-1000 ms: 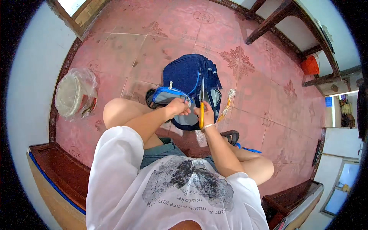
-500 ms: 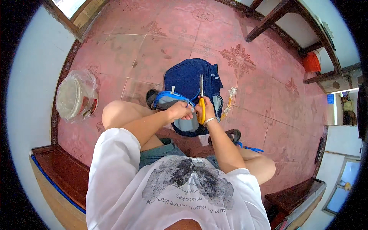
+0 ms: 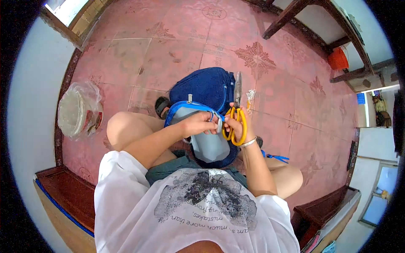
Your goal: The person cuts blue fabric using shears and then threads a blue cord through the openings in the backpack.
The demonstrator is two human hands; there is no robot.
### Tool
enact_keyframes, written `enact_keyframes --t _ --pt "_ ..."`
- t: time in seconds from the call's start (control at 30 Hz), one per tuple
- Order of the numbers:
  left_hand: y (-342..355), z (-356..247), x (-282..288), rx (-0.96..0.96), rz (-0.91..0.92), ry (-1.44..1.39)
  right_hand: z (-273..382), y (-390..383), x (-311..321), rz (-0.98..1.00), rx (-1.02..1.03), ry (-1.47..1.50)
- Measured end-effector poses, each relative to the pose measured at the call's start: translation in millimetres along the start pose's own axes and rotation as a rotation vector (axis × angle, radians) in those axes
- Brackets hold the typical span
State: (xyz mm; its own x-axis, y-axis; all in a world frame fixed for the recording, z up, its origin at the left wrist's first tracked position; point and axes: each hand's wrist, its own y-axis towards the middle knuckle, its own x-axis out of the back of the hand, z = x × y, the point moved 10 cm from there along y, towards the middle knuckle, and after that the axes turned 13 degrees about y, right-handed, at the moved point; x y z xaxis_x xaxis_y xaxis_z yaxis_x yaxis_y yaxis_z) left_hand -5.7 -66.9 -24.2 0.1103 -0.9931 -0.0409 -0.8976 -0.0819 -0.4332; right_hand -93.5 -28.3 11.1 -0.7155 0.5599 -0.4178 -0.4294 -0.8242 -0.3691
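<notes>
Drawn nearer you is one blue backpack [image 3: 195,86], between your legs, its blue-edged grey flap [image 3: 181,113] pinched by your left hand [image 3: 198,125], and turned to show both yellow loops are scissors [image 3: 238,95], gripped in your right hand [image 3: 239,126], so the edge lies between both hands.

Backpack [image 3: 198,86] now nearer the person, more of its grey panel [image 3: 209,147] showing. Scissors [image 3: 238,98] in right hand [image 3: 248,123] turned: both yellow loops visible, blades past backpack's right edge. Right sandal [image 3: 259,142] now mostly covered.
</notes>
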Motion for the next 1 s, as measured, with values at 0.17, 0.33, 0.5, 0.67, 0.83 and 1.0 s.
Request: enact_keyframes --t 0.17,0.33,0.5,0.67,0.83,1.0 --pt "-5.9 0.4 2.9 0.145 -0.120 -0.096 -5.4 -3.1 -4.6 0.017 0.022 -0.093" --pt "-4.7 3.8 4.4 0.064 -0.068 -0.077 -9.7 -1.4 -6.2 0.000 -0.001 -0.010" --pt "-6.8 -0.2 7.1 0.066 -0.068 -0.044 -17.0 1.2 0.6 -0.028 -0.010 0.053" --pt "-5.0 0.4 4.4 -0.002 -0.085 -0.025 -16.6 -2.9 1.8 -0.029 -0.026 0.047" --pt "-17.3 -9.2 21.1 0.205 0.056 0.883 -15.3 -1.0 27.6 -0.069 0.213 -0.257" --pt "-25.7 -22.5 -15.2 0.090 0.182 0.132 -23.5 0.0 35.5 -0.081 0.249 -0.321"
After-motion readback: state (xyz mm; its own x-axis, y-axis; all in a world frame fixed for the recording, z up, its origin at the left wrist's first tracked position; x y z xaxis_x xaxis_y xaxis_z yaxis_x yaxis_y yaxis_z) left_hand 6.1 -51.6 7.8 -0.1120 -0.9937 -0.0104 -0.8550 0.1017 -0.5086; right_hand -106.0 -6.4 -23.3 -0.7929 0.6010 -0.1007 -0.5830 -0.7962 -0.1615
